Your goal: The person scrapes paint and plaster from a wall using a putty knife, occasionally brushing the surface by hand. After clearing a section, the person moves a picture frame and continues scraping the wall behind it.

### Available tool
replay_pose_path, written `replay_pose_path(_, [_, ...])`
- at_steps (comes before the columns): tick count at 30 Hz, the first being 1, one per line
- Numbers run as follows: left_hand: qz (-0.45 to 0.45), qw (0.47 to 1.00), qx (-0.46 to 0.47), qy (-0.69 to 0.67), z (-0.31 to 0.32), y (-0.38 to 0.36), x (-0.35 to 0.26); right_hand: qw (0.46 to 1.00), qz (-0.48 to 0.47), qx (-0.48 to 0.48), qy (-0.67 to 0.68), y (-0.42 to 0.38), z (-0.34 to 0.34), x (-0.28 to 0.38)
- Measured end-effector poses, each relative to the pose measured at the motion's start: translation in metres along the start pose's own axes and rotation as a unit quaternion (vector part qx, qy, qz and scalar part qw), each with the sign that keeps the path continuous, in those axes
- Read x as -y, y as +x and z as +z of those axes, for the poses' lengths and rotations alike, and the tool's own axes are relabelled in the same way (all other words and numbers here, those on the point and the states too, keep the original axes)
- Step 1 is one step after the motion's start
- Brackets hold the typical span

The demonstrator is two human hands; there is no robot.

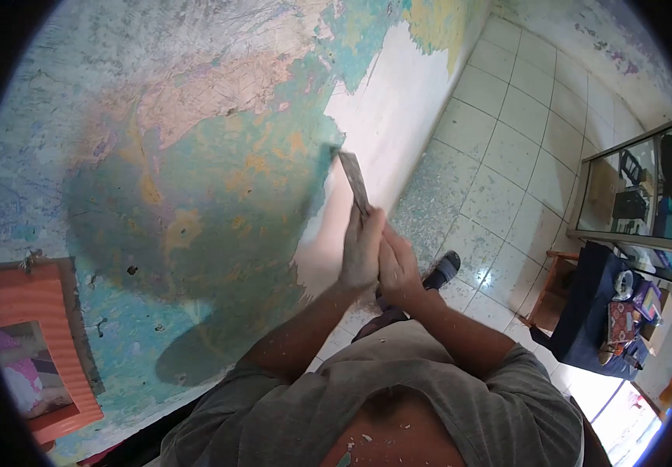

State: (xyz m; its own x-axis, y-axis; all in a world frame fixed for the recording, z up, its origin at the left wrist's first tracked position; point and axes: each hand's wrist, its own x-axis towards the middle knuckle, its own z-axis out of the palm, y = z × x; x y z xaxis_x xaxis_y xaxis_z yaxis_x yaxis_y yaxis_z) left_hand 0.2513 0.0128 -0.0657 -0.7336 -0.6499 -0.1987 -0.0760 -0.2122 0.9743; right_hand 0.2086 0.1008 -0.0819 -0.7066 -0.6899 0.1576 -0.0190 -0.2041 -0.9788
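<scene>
Both of my hands are wrapped round a scraper [354,177], a flat grey metal blade whose handle is hidden in my grip. My left hand [361,253] is closed on it on the wall side. Pressed against it, my right hand [400,266] grips from the other side. The blade's tip is at the ragged border between the green, patchy old paint [250,179] and a bare white strip [386,86] of the wall. Pinkish and grey worn layers show higher on the wall.
Paint flakes lie on the tiled floor [499,132] along the wall. An orange-framed picture [28,288] hangs at lower left. To the right are a glass-fronted cabinet [631,187] and a dark-covered table [581,311] with small items. My sandalled foot [442,268] is below my hands.
</scene>
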Motion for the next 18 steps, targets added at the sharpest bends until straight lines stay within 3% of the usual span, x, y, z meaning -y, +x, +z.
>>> replay_pose_path(2, [0.157,0.974,0.007,0.16,-0.006,0.037,-0.012,0.997,0.035,0.059,0.027,0.038,-0.003,0.001])
replay_pose_path(3, [0.157,0.975,0.006,0.16,-0.004,0.036,-0.011,0.997,0.035,0.059,0.027,0.038,-0.003,0.002])
replay_pose_path(5, [0.033,0.998,-0.04,0.027,0.008,0.037,-0.016,0.998,0.05,0.036,0.03,0.041,-0.005,0.002])
replay_pose_path(6, [0.014,1.0,-0.025,0.008,0.008,0.028,-0.021,0.998,0.051,0.035,0.028,0.037,-0.006,0.006])
replay_pose_path(11, [0.064,0.994,-0.041,0.078,0.004,0.022,-0.017,0.999,-0.019,-0.025,-0.038,0.006,0.004,0.004])
replay_pose_path(14, [0.123,0.981,-0.058,0.137,0.011,0.063,-0.032,0.998,0.059,0.035,0.009,0.068,-0.007,0.013])
replay_pose_path(17, [0.093,0.988,-0.048,0.117,0.03,0.08,-0.051,0.995,0.084,-0.018,0.058,0.084,-0.013,0.012])
replay_pose_path(18, [0.123,0.984,-0.035,0.124,0.029,0.071,-0.042,0.999,0.032,0.009,0.028,0.077,-0.021,0.009])
